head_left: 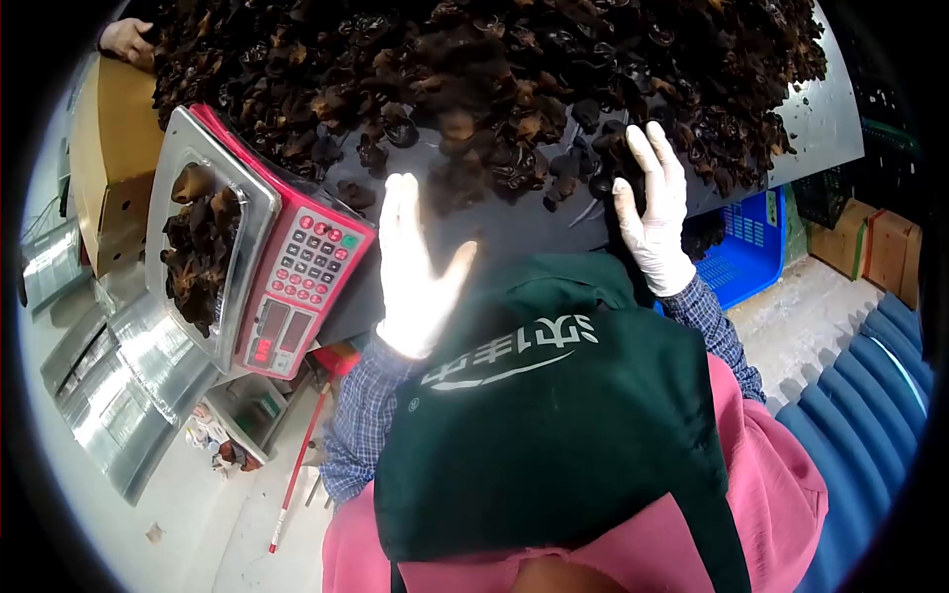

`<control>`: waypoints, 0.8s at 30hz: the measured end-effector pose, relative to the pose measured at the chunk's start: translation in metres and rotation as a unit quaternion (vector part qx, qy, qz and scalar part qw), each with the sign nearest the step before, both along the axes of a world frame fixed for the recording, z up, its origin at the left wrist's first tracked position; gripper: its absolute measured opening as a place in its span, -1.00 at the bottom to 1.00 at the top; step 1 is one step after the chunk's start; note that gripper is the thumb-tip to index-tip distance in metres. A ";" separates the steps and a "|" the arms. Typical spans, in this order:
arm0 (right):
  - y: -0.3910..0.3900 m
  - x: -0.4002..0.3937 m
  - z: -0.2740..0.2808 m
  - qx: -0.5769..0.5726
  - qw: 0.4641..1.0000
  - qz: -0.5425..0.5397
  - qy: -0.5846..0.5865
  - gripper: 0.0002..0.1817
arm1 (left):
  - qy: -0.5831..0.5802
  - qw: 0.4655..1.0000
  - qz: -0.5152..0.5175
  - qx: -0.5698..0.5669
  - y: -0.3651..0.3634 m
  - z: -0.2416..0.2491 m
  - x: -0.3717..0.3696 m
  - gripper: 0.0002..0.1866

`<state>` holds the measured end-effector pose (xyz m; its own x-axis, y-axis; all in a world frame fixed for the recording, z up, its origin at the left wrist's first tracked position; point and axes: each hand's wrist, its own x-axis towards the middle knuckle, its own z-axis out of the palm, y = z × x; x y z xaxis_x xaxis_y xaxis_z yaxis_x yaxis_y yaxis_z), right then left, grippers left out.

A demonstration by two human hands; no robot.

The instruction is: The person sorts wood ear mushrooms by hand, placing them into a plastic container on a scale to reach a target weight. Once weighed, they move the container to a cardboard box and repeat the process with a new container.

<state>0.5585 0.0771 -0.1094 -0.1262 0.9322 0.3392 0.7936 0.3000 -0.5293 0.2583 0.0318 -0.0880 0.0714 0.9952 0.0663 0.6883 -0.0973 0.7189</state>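
Both hands wear white gloves. My left hand (420,272) is open at the table's near side, its fingers straight and its thumb held apart, close to the right of the scale. My right hand (654,212) is also open, fingers stretched out, at the near edge of a large heap of dark wood ear mushrooms (474,69). Between the hands, some mushrooms look blurred. A red and silver digital scale (308,259) stands to the left, with a small pile of wood ear mushrooms (201,247) on its metal tray.
A blue plastic crate (746,247) sits below the table's right side. Cardboard boxes (860,237) stand beyond it. At the far left, another person's hand (129,42) rests by a tall cardboard box (119,163). Blue corrugated material (860,425) lies at the lower right.
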 end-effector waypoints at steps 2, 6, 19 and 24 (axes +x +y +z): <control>-0.004 -0.009 0.004 -0.014 0.998 0.039 0.048 -0.45 | -0.059 0.998 -0.020 -0.025 0.001 0.002 0.000 -0.10; 0.006 -0.032 0.000 0.048 0.985 0.110 0.122 -0.52 | -0.006 0.995 -0.061 0.076 0.020 0.004 0.006 -0.25; -0.013 -0.006 0.013 0.006 0.953 0.291 -0.089 -0.42 | -0.061 0.984 -0.165 0.038 0.001 0.009 -0.015 -0.60; -0.018 0.017 0.024 -0.046 0.987 0.110 -0.112 0.10 | 0.013 0.999 -0.023 -0.045 -0.018 0.013 -0.012 -0.19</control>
<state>0.5759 0.0594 -0.0852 -0.3912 0.8992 0.1961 0.8145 0.4374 -0.3812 0.2459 0.0138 -0.0745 0.1182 0.9927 -0.0252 0.7032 -0.0657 0.7080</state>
